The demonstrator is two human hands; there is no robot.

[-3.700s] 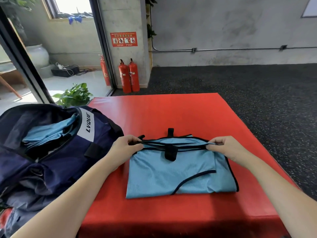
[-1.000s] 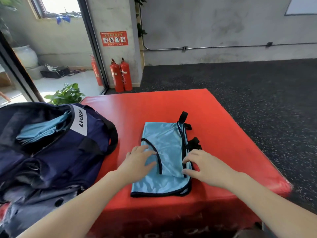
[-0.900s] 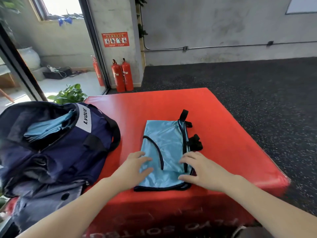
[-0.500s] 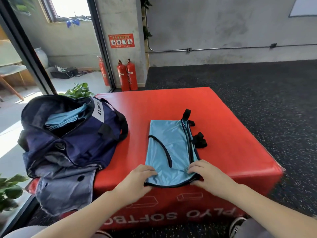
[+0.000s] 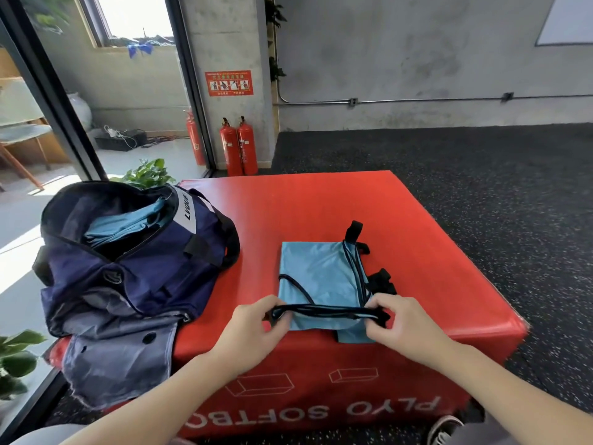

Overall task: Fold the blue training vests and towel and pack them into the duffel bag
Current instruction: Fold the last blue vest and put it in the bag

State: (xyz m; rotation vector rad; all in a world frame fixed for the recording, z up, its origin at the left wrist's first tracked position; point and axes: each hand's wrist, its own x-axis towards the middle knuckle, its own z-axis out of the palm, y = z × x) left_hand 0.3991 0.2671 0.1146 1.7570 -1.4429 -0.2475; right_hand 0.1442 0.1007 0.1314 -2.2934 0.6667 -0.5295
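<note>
A light blue training vest (image 5: 321,271) with black trim lies folded into a narrow strip on the red soft box (image 5: 321,207). Its near end is lifted off the box. My left hand (image 5: 253,332) pinches the near left corner and my right hand (image 5: 401,326) pinches the near right corner. A navy duffel bag (image 5: 128,268) sits open at the box's left edge. Folded light blue cloth (image 5: 128,220) shows inside its opening.
Two red fire extinguishers (image 5: 239,146) stand against the concrete pillar beyond the box. Potted plants (image 5: 147,173) grow behind the bag and at the lower left. Dark speckled rubber floor (image 5: 481,187) surrounds the box on the right.
The vest went from a wide fold to a narrow strip. Both hands moved from pressing flat on it to pinching its near corners and lifting that end.
</note>
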